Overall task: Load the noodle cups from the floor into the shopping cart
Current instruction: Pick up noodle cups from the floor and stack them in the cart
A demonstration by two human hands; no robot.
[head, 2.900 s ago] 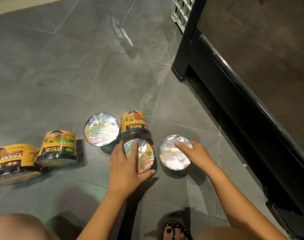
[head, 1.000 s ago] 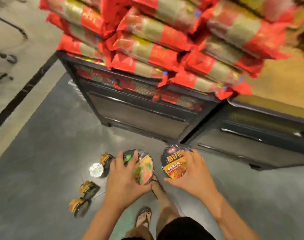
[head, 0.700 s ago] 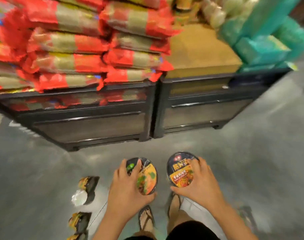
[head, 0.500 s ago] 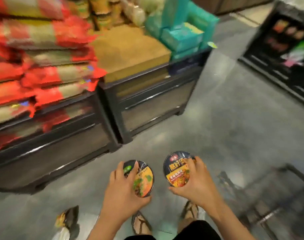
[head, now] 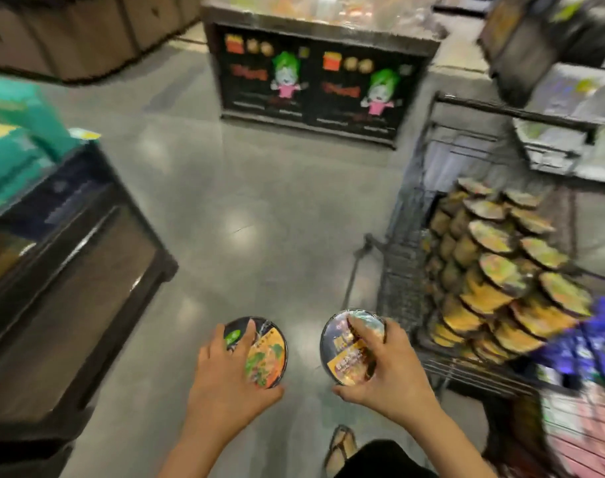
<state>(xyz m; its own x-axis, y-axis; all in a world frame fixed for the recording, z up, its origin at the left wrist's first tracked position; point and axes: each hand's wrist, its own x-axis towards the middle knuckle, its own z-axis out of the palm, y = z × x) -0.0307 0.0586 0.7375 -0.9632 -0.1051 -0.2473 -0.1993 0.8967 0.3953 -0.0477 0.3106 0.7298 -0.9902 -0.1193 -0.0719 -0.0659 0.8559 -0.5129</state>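
– At lower centre, over the floor (head: pixel 259 219): what do I hold, item by item?

– (a) My left hand (head: pixel 225 384) grips the green-and-orange cup (head: pixel 270 357), fingers (head: pixel 245 339) curled over its lid and thumb at its lower rim. (b) My right hand (head: pixel 390 377) grips the dark-lidded cup (head: pixel 339 350) likewise, fingers (head: pixel 358 331) spread across the lid. Both noodle cups are in the air, lids towards the camera, just left of the shopping cart (head: pixel 401 270).

– And the cart's contents?

– (c) Its basket carries stacked cups (head: pixel 494 270): many, in leaning rows with lids tilted, filling much of the near part. Purple packets (head: pixel 601 339) lie at the near right end; blur hides their kind.

– Progress, then?

– By my judgement, well along. The bulk sits loaded, and these two are lifted but not yet placed. No cups show on the visible floor; whether more lie outside the view I cannot tell. What is left for this pair is the carry over the cart's mesh wall and a set-down on the pile.
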